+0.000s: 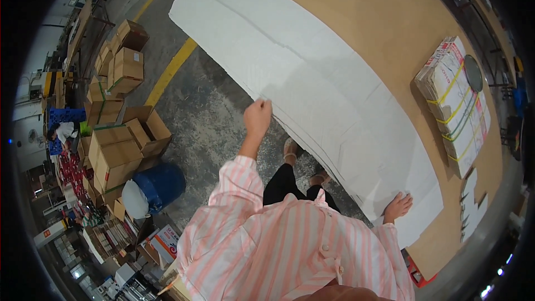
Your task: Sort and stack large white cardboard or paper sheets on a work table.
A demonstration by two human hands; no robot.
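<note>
Left hand (257, 116) closed on the near edge of a stack of large white flat sheets (312, 78), fingers curled over the border, arm stretched forward in a pink-and-white striped sleeve. Right hand (398, 207) open and flat, palm down, fingers spread, pressing on the same white sheets near their right end, close to the table's front edge. Sheets lying long and slightly fanned across a wide brown worktable (390, 17), running from the far left corner down toward the near right, several layers visible at the offset edges. On the table to the right, well apart from both hands, a bundle of flattened printed cartons (454, 103) bound with yellow straps, with a dark round object (473, 72) just beside its far end. Further along the right side, a smaller white cut piece (473, 206) flat on the brown surface. Below, own feet in light sandals on a grey concrete floor (212, 117), crossed by a yellow painted line (170, 72). To the left, stacked brown cardboard boxes (120, 150), a blue barrel (161, 185) lying beside them, and another person (64, 132) seated low among goods.
</note>
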